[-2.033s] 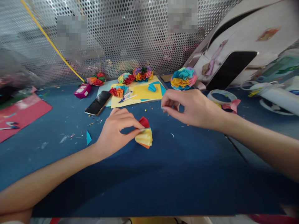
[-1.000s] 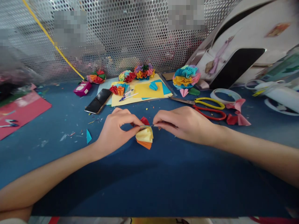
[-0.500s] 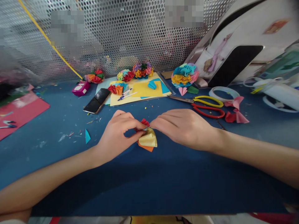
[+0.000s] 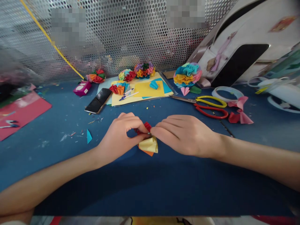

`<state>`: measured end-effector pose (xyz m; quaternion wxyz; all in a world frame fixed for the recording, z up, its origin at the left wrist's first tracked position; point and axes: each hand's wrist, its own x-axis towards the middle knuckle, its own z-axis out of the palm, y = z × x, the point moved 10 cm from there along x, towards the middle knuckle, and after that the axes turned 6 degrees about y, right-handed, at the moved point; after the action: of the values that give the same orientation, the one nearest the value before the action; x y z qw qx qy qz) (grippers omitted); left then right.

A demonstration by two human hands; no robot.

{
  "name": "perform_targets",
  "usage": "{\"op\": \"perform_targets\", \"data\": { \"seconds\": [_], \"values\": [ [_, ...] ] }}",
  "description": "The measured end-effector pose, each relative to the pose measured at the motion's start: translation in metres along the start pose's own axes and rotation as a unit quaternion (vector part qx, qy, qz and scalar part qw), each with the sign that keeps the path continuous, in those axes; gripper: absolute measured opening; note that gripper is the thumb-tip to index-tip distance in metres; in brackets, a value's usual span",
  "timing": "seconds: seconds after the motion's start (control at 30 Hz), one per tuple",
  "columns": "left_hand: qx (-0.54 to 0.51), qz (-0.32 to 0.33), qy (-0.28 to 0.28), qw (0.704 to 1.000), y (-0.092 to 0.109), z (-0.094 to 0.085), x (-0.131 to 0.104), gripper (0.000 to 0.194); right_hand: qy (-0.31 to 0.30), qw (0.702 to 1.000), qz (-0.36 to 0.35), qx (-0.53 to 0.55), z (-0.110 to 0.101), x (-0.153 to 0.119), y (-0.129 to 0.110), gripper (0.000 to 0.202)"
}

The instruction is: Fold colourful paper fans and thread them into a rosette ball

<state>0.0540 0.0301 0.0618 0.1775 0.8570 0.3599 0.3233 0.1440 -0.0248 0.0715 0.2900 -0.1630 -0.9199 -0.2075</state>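
Between my two hands is a small bunch of folded crepe paper (image 4: 149, 145), pale yellow in front, with orange below and red behind. My left hand (image 4: 122, 132) pinches it from the left between thumb and forefinger. From the right, my right hand (image 4: 185, 134) has its fingertips closed at the same pinched middle, and they cover whatever lies between them. A cut blue paper triangle (image 4: 89, 136) lies left of my left hand. Scissors (image 4: 209, 107) with one yellow and one red handle rest beyond my right hand.
Finished paper flowers (image 4: 187, 75) stand along the perforated metal screen (image 4: 131, 34). A phone (image 4: 98, 100), a purple box (image 4: 82, 88), pens (image 4: 128, 95) and yellow paper (image 4: 145, 89) lie behind my hands. At right are a tape roll (image 4: 227, 93), a pink paper bow (image 4: 241, 112) and a white backpack (image 4: 253, 31).
Both hands and the crepe paper sit slightly lower in view. My left fingertips have moved a little right toward the right hand's, and the pale yellow piece is turned slightly.
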Motion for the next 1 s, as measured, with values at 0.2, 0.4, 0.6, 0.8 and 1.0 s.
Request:
{"op": "perform_targets", "data": {
  "seconds": [0.2,0.4,0.6,0.8,1.0],
  "values": [
    [0.082,0.072,0.004,0.994,0.014,0.001,-0.004,0.016,-0.001,1.000,-0.002,-0.017,-0.001,0.000,-0.001,0.037],
    [0.080,0.081,-0.003,0.993,0.014,0.002,-0.006,0.020,-0.015,1.000,0.007,-0.010,0.003,0.000,0.004,0.038],
    [-0.010,0.021,-0.010,1.000,0.002,0.000,-0.002,0.018,-0.013,0.999,0.038,0.022,0.003,-0.001,0.011,0.032],
    [-0.071,-0.057,-0.018,0.996,-0.012,0.002,-0.001,0.016,-0.007,0.992,0.097,0.086,0.003,-0.004,0.025,0.023],
    [-0.107,-0.096,-0.022,0.989,-0.020,0.005,0.000,0.016,-0.009,0.987,0.116,0.107,0.006,-0.005,0.028,0.025]
  ]
}}
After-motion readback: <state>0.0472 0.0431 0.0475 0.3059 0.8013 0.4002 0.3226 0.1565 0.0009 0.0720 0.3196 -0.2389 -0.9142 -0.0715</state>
